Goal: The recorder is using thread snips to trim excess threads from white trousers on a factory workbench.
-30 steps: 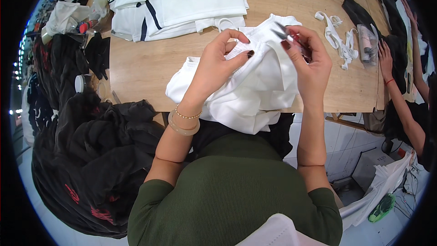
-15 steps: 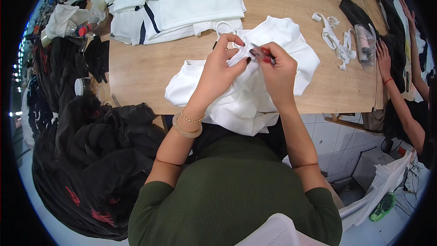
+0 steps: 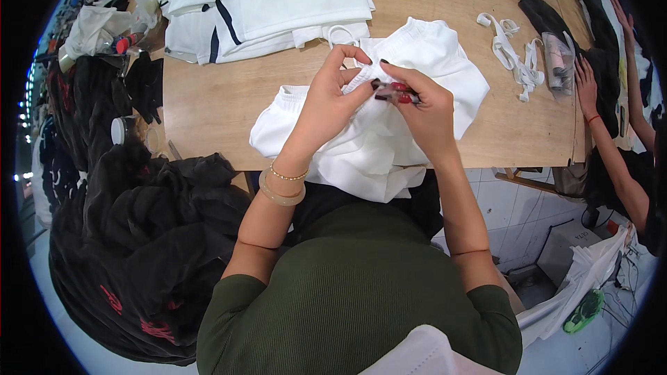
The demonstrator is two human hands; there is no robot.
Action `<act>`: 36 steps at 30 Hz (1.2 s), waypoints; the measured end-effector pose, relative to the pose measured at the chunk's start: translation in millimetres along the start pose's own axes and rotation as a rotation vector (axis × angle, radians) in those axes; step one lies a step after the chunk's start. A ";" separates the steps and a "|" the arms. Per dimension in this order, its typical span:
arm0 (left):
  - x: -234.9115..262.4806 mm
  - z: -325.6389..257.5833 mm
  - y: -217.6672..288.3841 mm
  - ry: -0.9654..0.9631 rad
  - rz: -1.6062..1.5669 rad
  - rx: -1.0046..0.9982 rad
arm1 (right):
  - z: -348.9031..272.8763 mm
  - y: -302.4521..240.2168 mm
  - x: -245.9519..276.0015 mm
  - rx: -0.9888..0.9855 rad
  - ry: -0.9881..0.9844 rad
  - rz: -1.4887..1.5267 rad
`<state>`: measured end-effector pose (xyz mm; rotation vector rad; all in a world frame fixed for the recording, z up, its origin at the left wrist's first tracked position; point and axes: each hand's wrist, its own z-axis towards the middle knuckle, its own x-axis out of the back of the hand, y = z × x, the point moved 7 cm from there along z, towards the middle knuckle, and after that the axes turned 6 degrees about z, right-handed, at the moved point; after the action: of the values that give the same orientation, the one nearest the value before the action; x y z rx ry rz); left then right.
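A white garment [image 3: 434, 52] with gathered elastic edges lies bunched on the wooden table [image 3: 215, 111], its near part hanging over the front edge. My left hand [image 3: 321, 107] is closed on a gathered edge of it, pinching the fabric between thumb and fingers. In my right hand [image 3: 429, 111] is a small pair of red-handled thread snips [image 3: 401, 88], close beside the left fingertips. The tips of the snips are too small and partly hidden to make out. A thin white cord loop [image 3: 340, 30] rises just beyond the left hand.
Stacked white garments [image 3: 299, 0] with dark stripes lie at the back left. White straps [image 3: 511, 55] and a clear plastic packet [image 3: 558, 66] lie to the right, near another person's hand [image 3: 586, 87]. A big dark garment pile [image 3: 146, 236] stands at my left.
The snips in my right hand have turned and shifted slightly left, and the right index finger has extended toward the fabric. My left hand keeps its pinch. The view has shifted slightly.
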<state>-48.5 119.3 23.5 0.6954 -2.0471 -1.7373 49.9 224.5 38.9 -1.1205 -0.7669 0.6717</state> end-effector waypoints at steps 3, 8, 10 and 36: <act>3.2 -1.4 -4.1 -0.003 0.021 0.004 | 4.5 -4.1 5.9 0.061 0.027 -0.098; 5.6 -4.2 -1.8 0.008 0.024 0.037 | 7.6 14.6 28.7 -0.274 0.037 0.223; 6.2 -3.2 -2.0 0.002 0.070 0.022 | 4.5 12.3 42.4 -0.391 0.043 0.357; -7.4 -4.0 -1.3 -0.063 0.413 0.003 | 8.9 29.5 38.7 -0.418 0.063 0.224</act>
<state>-40.0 120.2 23.2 0.1964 -2.0539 -1.5312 62.2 268.8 20.5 -1.6200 -0.7528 0.6757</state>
